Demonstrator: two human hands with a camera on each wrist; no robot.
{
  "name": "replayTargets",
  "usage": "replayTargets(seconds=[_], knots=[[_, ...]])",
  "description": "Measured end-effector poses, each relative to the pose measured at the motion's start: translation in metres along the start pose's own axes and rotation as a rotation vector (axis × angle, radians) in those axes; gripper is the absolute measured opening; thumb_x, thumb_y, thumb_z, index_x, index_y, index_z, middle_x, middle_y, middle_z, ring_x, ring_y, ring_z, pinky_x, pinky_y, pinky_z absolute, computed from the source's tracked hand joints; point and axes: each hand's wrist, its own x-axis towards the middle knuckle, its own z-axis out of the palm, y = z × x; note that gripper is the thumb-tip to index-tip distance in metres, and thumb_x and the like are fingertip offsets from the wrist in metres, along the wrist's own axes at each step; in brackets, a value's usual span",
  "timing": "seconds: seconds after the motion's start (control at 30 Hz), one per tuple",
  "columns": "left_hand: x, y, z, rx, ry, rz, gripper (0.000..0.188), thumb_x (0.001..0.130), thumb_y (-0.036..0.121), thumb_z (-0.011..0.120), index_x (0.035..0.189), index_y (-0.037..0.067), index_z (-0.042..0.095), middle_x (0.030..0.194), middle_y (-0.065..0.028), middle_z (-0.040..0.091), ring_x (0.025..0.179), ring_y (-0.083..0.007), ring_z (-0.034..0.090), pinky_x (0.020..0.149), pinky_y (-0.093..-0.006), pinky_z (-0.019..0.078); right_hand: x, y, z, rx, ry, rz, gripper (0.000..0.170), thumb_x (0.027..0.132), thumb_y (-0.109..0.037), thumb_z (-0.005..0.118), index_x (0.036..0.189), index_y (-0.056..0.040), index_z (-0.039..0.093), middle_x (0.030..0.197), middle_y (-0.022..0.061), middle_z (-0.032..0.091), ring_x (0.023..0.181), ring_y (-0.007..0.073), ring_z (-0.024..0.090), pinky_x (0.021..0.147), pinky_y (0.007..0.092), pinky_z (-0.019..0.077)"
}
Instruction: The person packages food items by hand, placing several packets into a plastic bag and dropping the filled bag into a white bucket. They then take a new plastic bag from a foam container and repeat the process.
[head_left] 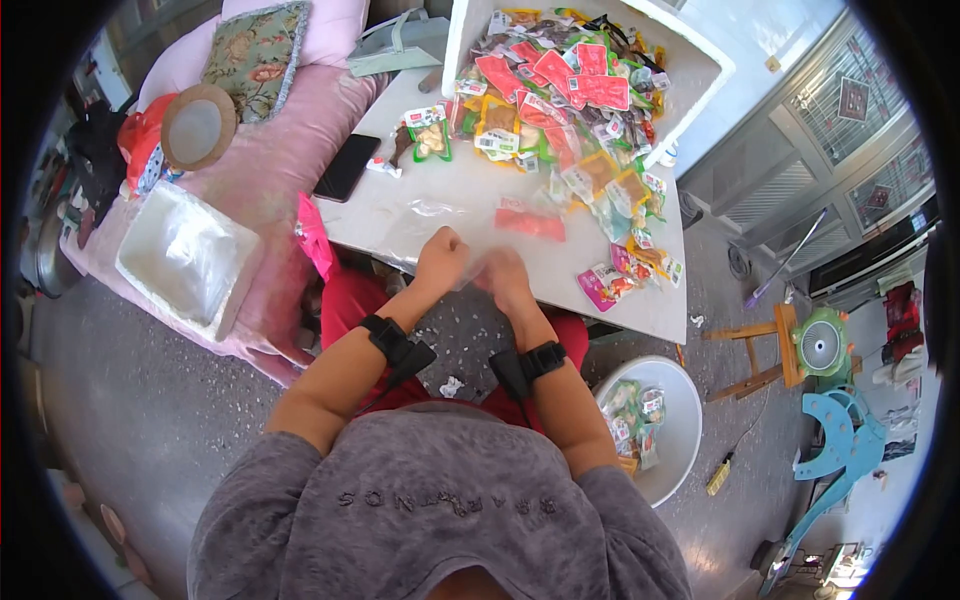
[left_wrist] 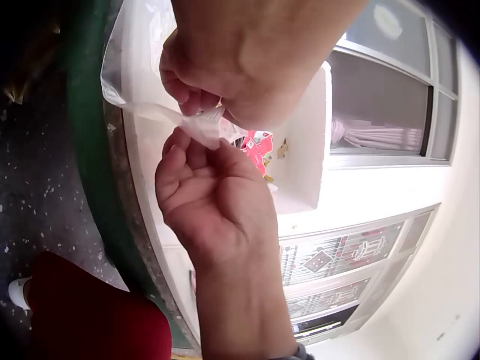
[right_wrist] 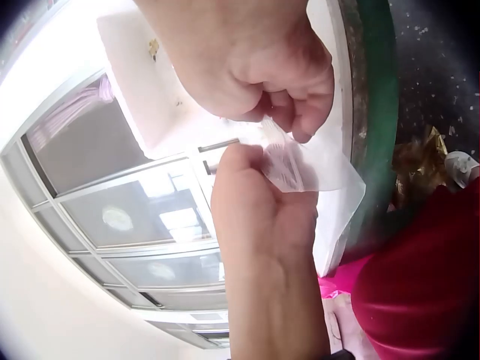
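Between my two hands, a crinkled clear plastic bag (right_wrist: 330, 161) is stretched at the table's near edge. My left hand (head_left: 441, 262) pinches one side of it with curled fingers. Close beside it, my right hand (head_left: 507, 280), slightly blurred in the head view, pinches the same ridged part. In the left wrist view the fingertips of both hands meet at this gathered plastic (left_wrist: 204, 129). A loose part of the bag hangs toward the table's near side. Just beyond the hands, a red packet (head_left: 530, 222) lies on the white table (head_left: 370, 225).
A white foam box (head_left: 695, 80) lies behind, with colourful snack packets (head_left: 600, 90) spilling out. A black phone (head_left: 347, 168) rests at the left table edge. White tub (head_left: 680, 430) with packets stands right, on the floor. Another foam box (head_left: 185, 255) sits on the pink couch.
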Motion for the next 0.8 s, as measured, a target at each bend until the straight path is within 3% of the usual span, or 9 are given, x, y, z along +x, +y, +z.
replayTargets(seconds=[0.13, 0.23, 0.33, 0.37, 0.4, 0.47, 0.57, 0.67, 0.8], knots=[[0.006, -0.007, 0.004, 0.208, 0.137, 0.17, 0.011, 0.071, 0.014, 0.046, 0.074, 0.004, 0.048, 0.068, -0.0171, 0.052, 0.061, -0.0293, 0.053, 0.052, -0.0361, 0.0405, 0.006, 0.0, 0.017, 0.012, 0.005, -0.041, 0.012, 0.077, -0.017, 0.043, 0.076, -0.0053, 0.047, 0.066, 0.0047, 0.052, 0.06, 0.0126, 0.051, 0.051, 0.0235, 0.0424], [0.018, -0.008, -0.008, 0.333, 0.223, 0.368, 0.007, 0.071, 0.013, 0.046, 0.072, 0.006, 0.047, 0.068, -0.0162, 0.051, 0.062, -0.0314, 0.051, 0.052, -0.0386, 0.0404, 0.021, -0.006, 0.003, -0.199, -0.159, -0.015, 0.013, 0.077, -0.016, 0.043, 0.076, -0.0048, 0.049, 0.068, 0.0051, 0.053, 0.063, 0.0122, 0.052, 0.053, 0.0233, 0.0429], [0.019, 0.007, -0.02, 0.577, 0.249, 0.504, 0.004, 0.07, 0.008, 0.048, 0.072, 0.006, 0.046, 0.064, -0.0124, 0.05, 0.059, -0.0309, 0.05, 0.05, -0.0394, 0.0389, 0.029, -0.009, -0.014, -0.315, 0.024, -0.15, 0.014, 0.075, -0.015, 0.046, 0.078, -0.0023, 0.051, 0.073, 0.0099, 0.055, 0.069, 0.018, 0.054, 0.058, 0.0268, 0.0435], [0.02, 0.008, -0.021, 0.629, 0.228, 0.525, 0.004, 0.07, 0.009, 0.048, 0.071, 0.006, 0.046, 0.064, -0.0113, 0.05, 0.06, -0.0307, 0.05, 0.05, -0.0409, 0.0395, 0.04, -0.006, -0.029, -0.538, 0.099, -0.372, 0.016, 0.073, -0.015, 0.049, 0.079, -0.0009, 0.051, 0.075, 0.0128, 0.055, 0.071, 0.0216, 0.054, 0.061, 0.0289, 0.0431], [0.02, 0.007, -0.018, 0.676, 0.194, 0.523, 0.003, 0.069, 0.009, 0.047, 0.071, 0.006, 0.046, 0.064, -0.0112, 0.05, 0.059, -0.0306, 0.05, 0.051, -0.0403, 0.0402, 0.055, -0.001, -0.049, -0.761, 0.172, -0.594, 0.018, 0.071, -0.015, 0.051, 0.08, 0.0005, 0.052, 0.078, 0.0158, 0.055, 0.073, 0.0252, 0.055, 0.064, 0.031, 0.0427], [0.021, 0.004, -0.011, 0.771, 0.123, 0.518, 0.004, 0.068, 0.008, 0.045, 0.071, 0.006, 0.046, 0.063, -0.0111, 0.049, 0.058, -0.0304, 0.052, 0.051, -0.0391, 0.0417, 0.086, 0.006, -0.09, -0.816, 0.293, -0.743, 0.019, 0.069, -0.014, 0.053, 0.081, 0.0012, 0.051, 0.077, 0.0182, 0.055, 0.075, 0.0301, 0.053, 0.067, 0.0336, 0.0413], [0.02, -0.01, 0.005, 0.779, 0.004, 0.377, 0.008, 0.07, 0.008, 0.041, 0.074, 0.005, 0.047, 0.067, -0.0126, 0.053, 0.063, -0.0309, 0.053, 0.055, -0.0393, 0.0427, 0.072, -0.023, -0.108, -1.005, 0.613, -0.635, 0.022, 0.067, -0.015, 0.053, 0.081, 0.0015, 0.05, 0.076, 0.0188, 0.054, 0.074, 0.0296, 0.054, 0.066, 0.0342, 0.0415], [0.02, -0.019, 0.018, 0.769, -0.08, 0.216, 0.012, 0.072, 0.01, 0.039, 0.077, 0.005, 0.048, 0.073, -0.0149, 0.055, 0.068, -0.0315, 0.054, 0.06, -0.0397, 0.0427, 0.073, -0.032, -0.119, -0.981, 0.637, -0.412, 0.026, 0.065, -0.016, 0.054, 0.08, 0.0033, 0.048, 0.075, 0.0208, 0.054, 0.072, 0.031, 0.054, 0.063, 0.0353, 0.0417], [0.025, -0.016, 0.025, 0.717, -0.112, 0.131, 0.014, 0.074, 0.016, 0.041, 0.078, 0.004, 0.047, 0.074, -0.0158, 0.055, 0.07, -0.0321, 0.053, 0.062, -0.0417, 0.0406, 0.084, -0.026, -0.12, -0.855, 0.646, -0.44, 0.031, 0.062, -0.018, 0.055, 0.081, 0.005, 0.048, 0.074, 0.0217, 0.054, 0.068, 0.0313, 0.054, 0.06, 0.0355, 0.0419]])
